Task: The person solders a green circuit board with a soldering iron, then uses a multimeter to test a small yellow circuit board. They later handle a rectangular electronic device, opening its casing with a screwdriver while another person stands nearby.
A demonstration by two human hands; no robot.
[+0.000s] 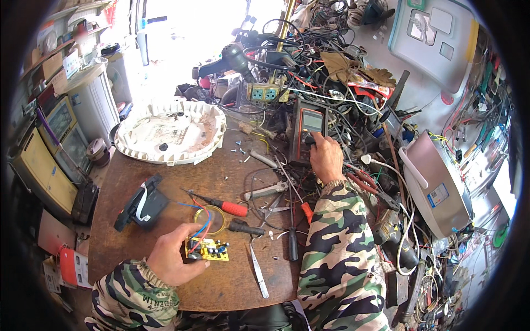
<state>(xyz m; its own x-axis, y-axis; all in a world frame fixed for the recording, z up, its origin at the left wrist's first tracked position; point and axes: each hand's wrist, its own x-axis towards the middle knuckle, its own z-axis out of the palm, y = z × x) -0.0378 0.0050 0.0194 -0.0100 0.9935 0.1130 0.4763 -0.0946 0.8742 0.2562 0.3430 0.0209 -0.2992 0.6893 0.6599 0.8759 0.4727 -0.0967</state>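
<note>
My left hand (175, 255) grips a small yellow circuit board (212, 250) by its left edge, with thumb and fingers on either side. Red and blue wires (205, 219) rise from the board. Farther off, my right hand (326, 156) reaches to a multimeter (310, 122) with a grey display, its fingers closed at the dial, which they partly hide. Between the hands lie a red-handled screwdriver (234, 208), a roll of clear yellowish tape (210, 220), a black flashlight-like tool (245, 227), metal tweezers (258, 271) and scissors (273, 209).
A white round plastic housing (171, 131) stands at the table's far left, and a black plastic part (144, 205) lies nearer. A dense heap of cables (331, 71) fills the back right. Beyond my right arm are red-handled pliers (361, 179) and a beige appliance shell (439, 187).
</note>
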